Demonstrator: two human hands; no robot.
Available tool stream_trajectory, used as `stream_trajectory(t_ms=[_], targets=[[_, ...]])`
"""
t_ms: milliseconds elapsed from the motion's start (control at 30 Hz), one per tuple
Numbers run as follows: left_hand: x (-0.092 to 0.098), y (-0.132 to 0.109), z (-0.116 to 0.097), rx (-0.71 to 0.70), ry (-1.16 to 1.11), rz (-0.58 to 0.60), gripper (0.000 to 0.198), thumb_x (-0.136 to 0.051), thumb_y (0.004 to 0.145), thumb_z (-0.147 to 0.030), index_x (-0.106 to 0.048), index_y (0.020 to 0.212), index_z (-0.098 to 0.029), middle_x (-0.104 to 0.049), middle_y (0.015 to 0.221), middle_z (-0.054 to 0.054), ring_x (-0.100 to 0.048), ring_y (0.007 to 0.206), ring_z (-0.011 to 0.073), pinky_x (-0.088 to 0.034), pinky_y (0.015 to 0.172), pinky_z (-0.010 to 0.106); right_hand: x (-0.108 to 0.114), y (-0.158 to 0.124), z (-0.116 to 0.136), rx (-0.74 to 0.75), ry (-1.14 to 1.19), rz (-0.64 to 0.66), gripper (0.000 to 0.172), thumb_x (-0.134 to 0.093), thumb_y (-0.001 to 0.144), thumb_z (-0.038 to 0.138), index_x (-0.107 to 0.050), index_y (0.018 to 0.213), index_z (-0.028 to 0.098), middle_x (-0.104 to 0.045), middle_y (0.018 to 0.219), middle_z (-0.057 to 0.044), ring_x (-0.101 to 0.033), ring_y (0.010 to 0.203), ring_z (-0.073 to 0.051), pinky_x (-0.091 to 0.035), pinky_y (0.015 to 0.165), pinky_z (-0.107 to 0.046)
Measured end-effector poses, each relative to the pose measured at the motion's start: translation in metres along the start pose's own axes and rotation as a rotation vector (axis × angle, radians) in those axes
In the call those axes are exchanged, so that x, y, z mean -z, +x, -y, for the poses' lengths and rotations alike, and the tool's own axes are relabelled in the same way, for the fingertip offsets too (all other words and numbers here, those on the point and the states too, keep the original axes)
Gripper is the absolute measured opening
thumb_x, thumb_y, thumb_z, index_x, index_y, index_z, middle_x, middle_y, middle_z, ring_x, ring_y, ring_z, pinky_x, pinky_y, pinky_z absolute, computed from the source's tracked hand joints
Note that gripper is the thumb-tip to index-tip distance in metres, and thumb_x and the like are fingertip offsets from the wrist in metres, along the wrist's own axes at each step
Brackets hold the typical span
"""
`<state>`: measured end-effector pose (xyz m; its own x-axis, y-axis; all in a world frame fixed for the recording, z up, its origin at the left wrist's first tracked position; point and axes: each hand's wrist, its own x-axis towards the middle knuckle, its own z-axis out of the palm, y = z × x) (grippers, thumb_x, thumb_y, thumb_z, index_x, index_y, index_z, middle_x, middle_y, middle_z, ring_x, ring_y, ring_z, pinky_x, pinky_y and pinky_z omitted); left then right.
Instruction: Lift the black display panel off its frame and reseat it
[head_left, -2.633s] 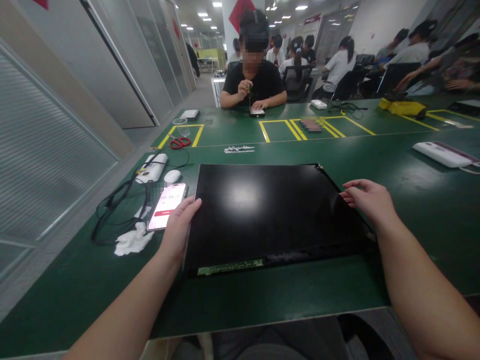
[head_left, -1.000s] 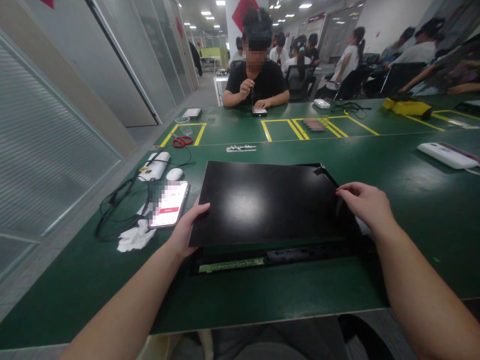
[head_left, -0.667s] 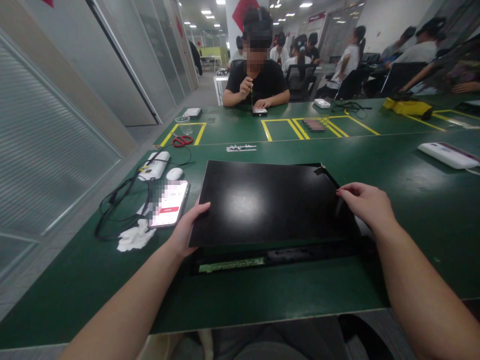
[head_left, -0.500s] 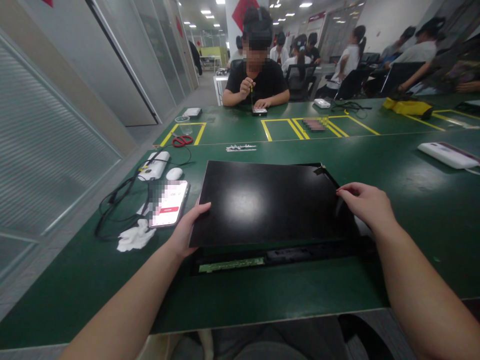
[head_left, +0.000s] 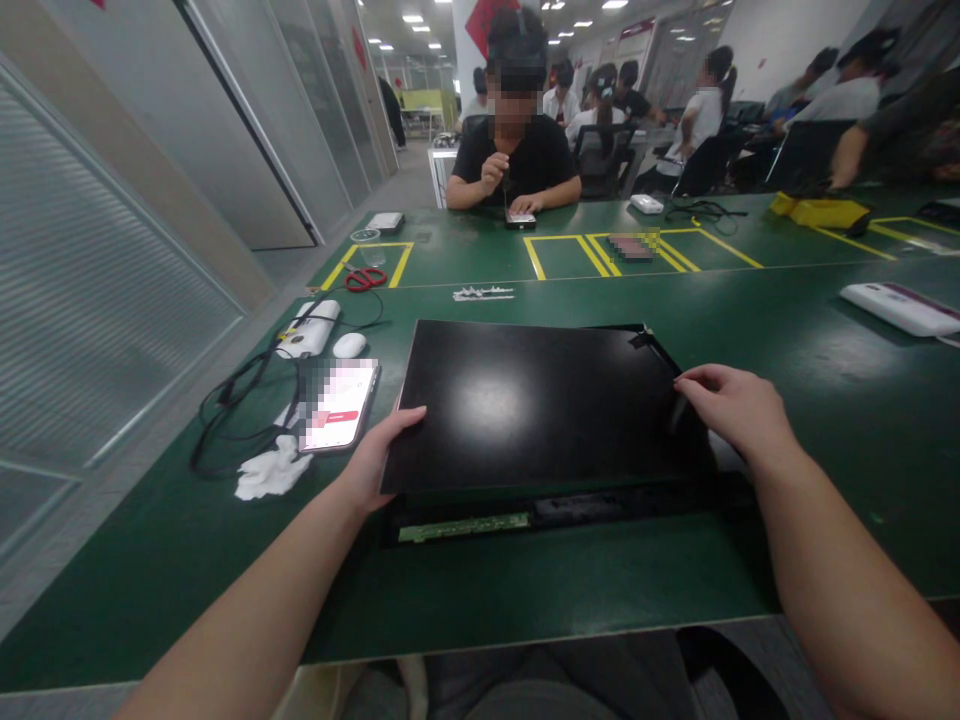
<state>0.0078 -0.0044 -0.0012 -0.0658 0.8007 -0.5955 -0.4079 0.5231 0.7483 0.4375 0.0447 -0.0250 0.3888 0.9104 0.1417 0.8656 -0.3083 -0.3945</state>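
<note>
A large black display panel lies on the green table, its near edge raised above a black frame with a green circuit strip. My left hand grips the panel's near left corner, thumb on top. Across from it, my right hand holds the panel's right edge, fingers curled over it.
A phone with a lit screen, a white tissue, black cables, a white mouse and a white device lie at the left. Red scissors sit farther back. A white device lies at the right. Other people sit at the far side.
Since 2.6 s ago the panel's near edge has lifted off the frame, exposing the circuit strip. Over the last second both hands and the panel have stayed almost still.
</note>
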Motion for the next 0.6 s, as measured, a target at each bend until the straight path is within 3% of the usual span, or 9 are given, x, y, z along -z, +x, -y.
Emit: stream_trajectory(t_ms=[333,467,600], targets=[[-0.0002,0.0006,0.0021,0.024,-0.017,-0.011,0.029,-0.082,0.069,-0.029,-0.078,0.096,-0.02,-0.075,0.063,0.008,-0.078,0.065,0.0325,-0.06,0.053,0.036,0.0002,0.0016,-0.0012,-0.004,-0.024,0.032,0.023,-0.064,0.085,0.044,-0.081,0.091,0.031,-0.078,0.09,-0.007,-0.069,0.085,-0.031,-0.048,0.073,-0.042],[-0.0015,0.0,0.0027,-0.037,0.012,-0.01,0.044,-0.083,0.066,-0.029,-0.077,0.109,-0.022,-0.078,0.071,0.009,-0.079,0.071,0.0361,-0.06,0.054,0.039,-0.0017,0.0029,-0.004,0.021,-0.037,0.019,0.023,-0.065,0.083,0.045,-0.081,0.089,0.03,-0.077,0.087,-0.008,-0.068,0.081,-0.03,-0.048,0.071,-0.041],[-0.0016,-0.0005,0.0029,-0.096,0.061,0.066,0.063,-0.083,0.065,-0.032,-0.072,0.127,-0.023,-0.08,0.083,0.009,-0.08,0.079,0.0385,-0.063,0.063,0.045,-0.0038,0.0038,-0.0074,0.05,-0.051,0.0,0.027,-0.063,0.082,0.048,-0.082,0.091,0.029,-0.077,0.088,-0.008,-0.069,0.082,-0.029,-0.049,0.069,-0.04]])
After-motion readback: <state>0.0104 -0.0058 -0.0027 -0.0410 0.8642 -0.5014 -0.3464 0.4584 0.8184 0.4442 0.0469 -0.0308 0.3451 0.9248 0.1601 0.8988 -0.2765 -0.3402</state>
